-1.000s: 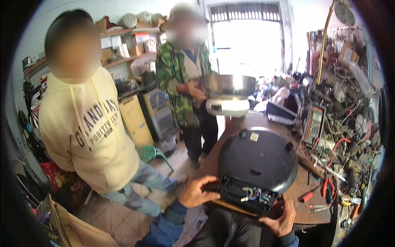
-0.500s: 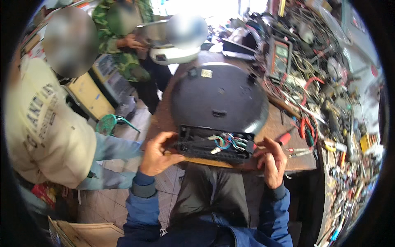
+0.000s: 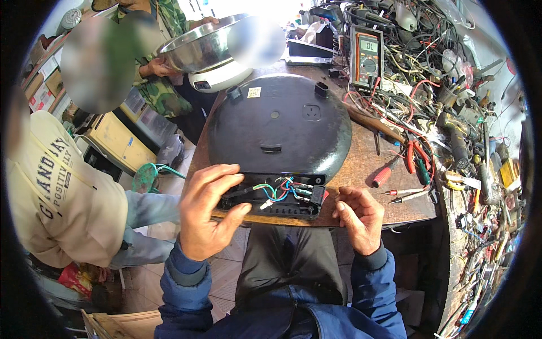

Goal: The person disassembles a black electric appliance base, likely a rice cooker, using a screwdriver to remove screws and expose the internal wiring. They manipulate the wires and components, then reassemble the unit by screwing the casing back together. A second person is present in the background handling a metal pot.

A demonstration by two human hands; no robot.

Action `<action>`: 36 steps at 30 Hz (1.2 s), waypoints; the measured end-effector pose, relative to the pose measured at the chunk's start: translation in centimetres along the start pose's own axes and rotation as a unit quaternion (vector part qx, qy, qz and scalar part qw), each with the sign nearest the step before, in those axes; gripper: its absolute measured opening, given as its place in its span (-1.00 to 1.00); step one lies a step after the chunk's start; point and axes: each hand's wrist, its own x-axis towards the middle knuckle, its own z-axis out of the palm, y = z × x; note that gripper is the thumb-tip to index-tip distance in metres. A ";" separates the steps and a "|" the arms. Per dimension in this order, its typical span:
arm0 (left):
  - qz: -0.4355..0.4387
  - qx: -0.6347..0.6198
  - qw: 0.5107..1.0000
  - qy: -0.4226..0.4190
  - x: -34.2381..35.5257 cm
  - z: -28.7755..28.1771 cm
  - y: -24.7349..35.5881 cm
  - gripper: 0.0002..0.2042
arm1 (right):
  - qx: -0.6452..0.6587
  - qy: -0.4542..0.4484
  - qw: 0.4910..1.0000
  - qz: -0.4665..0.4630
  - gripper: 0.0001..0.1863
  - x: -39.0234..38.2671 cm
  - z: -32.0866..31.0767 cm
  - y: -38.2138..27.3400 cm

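Observation:
A large round black appliance (image 3: 265, 127) rests bottom-up on the wooden bench (image 3: 412, 212). Along its near edge an open black housing (image 3: 293, 210) exposes coloured wires (image 3: 271, 193) and small connectors. My left hand (image 3: 206, 212) is at the housing's left end, fingers spread, with the fingertips on its upper edge and the thumb by its lower part. Just off the right end is my right hand (image 3: 361, 217), fingers curled in toward the thumb; whatever they might hold is too small or hidden to make out.
At right lie a red screwdriver (image 3: 381, 176), pliers (image 3: 415, 155), a multimeter (image 3: 367, 53) and heaps of cables and tools. Behind, a person in camouflage (image 3: 161, 93) holds a steel bowl (image 3: 197, 48) over a white base (image 3: 217, 76). A person in a cream hoodie (image 3: 73, 192) stands left, near a green stool (image 3: 147, 176).
My view has tilted down toward the bench. My left hand's fingers have spread higher over the housing, and my right hand has drawn slightly away from its right end, curling.

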 end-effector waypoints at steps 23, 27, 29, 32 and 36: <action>-0.002 -0.096 0.994 -0.061 1.8 2.9 -0.2 -0.80 | 0.049 -0.097 0.985 0.135 -0.65 1.8 2.5 -3.4; 0.006 -0.105 0.993 -0.060 1.9 3.0 -0.1 -0.79 | 0.045 -0.114 0.979 0.161 -0.65 2.3 2.2 -3.8; 0.001 -0.106 0.993 -0.057 1.7 3.1 -0.2 -0.80 | 0.031 -0.115 0.978 0.170 -0.67 2.4 2.2 -3.6; -0.003 -0.108 0.993 -0.054 1.6 3.1 -0.2 -0.81 | 0.058 -0.118 0.977 0.168 -0.68 2.3 2.5 -4.1; -0.004 -0.106 0.993 -0.056 1.7 3.1 0.1 -0.83 | 0.062 -0.131 0.977 0.157 -0.69 2.3 2.1 -3.4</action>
